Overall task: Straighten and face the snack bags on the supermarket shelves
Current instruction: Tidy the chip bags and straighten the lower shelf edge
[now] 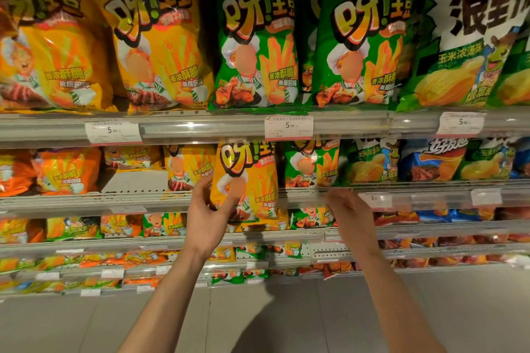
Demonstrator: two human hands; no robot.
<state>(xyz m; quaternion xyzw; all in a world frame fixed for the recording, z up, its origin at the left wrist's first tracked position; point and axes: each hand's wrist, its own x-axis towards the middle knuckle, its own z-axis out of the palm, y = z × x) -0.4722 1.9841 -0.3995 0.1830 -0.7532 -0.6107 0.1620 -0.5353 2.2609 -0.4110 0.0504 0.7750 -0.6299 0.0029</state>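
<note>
A yellow fries snack bag stands upright in front of the second shelf's edge, out of its row. My left hand grips its lower left corner, thumb across the front. My right hand is just right of the bag, blurred, fingers apart, touching nothing I can make out. Behind the bag, a green bag and yellow bags stand on the same shelf.
The top shelf holds large yellow bags, green bags and a white-green corn bag. A price rail with tags runs below. A gap shows on the second shelf at the left. Lower shelves hold smaller bags above a grey floor.
</note>
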